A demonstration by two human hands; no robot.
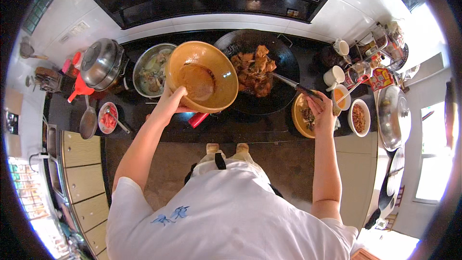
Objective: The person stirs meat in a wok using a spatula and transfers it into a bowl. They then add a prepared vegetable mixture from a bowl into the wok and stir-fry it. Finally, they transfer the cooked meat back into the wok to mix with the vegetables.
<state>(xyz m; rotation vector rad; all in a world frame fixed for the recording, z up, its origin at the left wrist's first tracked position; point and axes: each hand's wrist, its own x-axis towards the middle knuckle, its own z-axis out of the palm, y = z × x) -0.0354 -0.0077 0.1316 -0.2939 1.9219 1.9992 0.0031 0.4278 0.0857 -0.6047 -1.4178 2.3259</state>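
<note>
In my left hand (167, 105) is a wide mustard-brown bowl (223, 65), gripped at its near-left rim. It is tilted so that its inside shows, with a brown liquid residue at the bottom. My right hand (321, 110) is closed around the dark handle of a metal spatula (288, 81). The spatula's head reaches into a large black wok (285, 53), among browned chunks of meat (260, 70). Close to my right hand, partly covered by it, stands another yellow bowl (297, 118) with mixed dark and pale pieces inside.
A steel pan of food (140, 82) stands left of the wok, beside a lidded pot (102, 62). Nearer are a bowl of pink-red pieces (101, 115) and a ladle (88, 123). At right are a white bowl (367, 127), cups and a lid (391, 115). A black range hood (192, 5) hangs above.
</note>
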